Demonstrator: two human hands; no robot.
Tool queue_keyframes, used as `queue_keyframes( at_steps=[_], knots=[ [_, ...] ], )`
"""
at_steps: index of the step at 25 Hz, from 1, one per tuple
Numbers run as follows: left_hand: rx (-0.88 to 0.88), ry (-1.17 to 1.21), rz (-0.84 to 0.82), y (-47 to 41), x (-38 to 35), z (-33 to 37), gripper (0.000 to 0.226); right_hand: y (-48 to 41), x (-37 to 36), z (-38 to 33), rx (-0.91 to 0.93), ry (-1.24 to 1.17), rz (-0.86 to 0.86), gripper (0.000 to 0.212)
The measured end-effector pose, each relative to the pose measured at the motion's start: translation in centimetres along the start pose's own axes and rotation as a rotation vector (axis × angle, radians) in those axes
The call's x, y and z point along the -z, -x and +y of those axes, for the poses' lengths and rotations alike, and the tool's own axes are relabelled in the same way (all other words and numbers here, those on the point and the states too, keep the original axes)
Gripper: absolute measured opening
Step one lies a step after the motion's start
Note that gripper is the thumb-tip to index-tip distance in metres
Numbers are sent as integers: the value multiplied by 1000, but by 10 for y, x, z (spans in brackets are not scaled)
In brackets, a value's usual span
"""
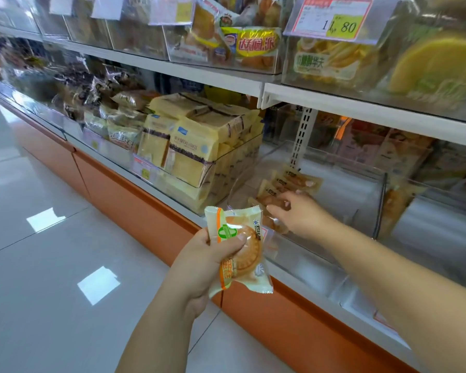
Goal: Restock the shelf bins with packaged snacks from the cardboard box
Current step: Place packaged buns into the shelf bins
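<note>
at the lowest shelf, restocking is barely begun: the clear bin (334, 184) holds only a few packets (293, 184), mostly bare inside.
left hand (199, 265) has its fingers (226, 244) closed round a snack packet (240, 249), a round golden pastry in cream-and-orange wrap, outside the bin; right hand (299, 214) reaches in, fingers loosely spread on a packet, grip uncertain. no cardboard box in view.
</note>
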State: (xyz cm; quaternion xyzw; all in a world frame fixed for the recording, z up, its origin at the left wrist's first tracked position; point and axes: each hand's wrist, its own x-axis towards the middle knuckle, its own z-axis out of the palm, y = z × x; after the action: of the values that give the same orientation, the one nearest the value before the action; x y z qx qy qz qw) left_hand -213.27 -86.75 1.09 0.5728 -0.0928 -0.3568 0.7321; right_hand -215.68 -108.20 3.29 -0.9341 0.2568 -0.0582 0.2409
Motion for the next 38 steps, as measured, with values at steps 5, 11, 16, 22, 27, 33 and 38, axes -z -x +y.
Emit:
queue_keyframes(
  at_steps=[5,11,16,22,27,33,38],
  knots=[
    [-4,129,-64,5,-12,1,56,70,44,-15,-48,-599,-253,37],
    [-113,105,-163,14,-58,5,43,99,56,-16,-48,-700,-389,37],
    [-519,-914,219,-1,-52,-10,62,33,120,26,-146,57,69,65],
    [-485,-1287,106,-27,-45,-33,65,-33,134,62,-251,506,-72,53],
    [-456,-1361,82,-34,-41,-32,69,-75,103,67,-317,817,-273,29],
    [-469,-1382,56,-33,-37,-31,71,-101,73,99,-310,920,-327,27],
    [-450,-1365,51,-32,-37,-32,72,-100,72,102,-329,858,-219,33]
  ],
)
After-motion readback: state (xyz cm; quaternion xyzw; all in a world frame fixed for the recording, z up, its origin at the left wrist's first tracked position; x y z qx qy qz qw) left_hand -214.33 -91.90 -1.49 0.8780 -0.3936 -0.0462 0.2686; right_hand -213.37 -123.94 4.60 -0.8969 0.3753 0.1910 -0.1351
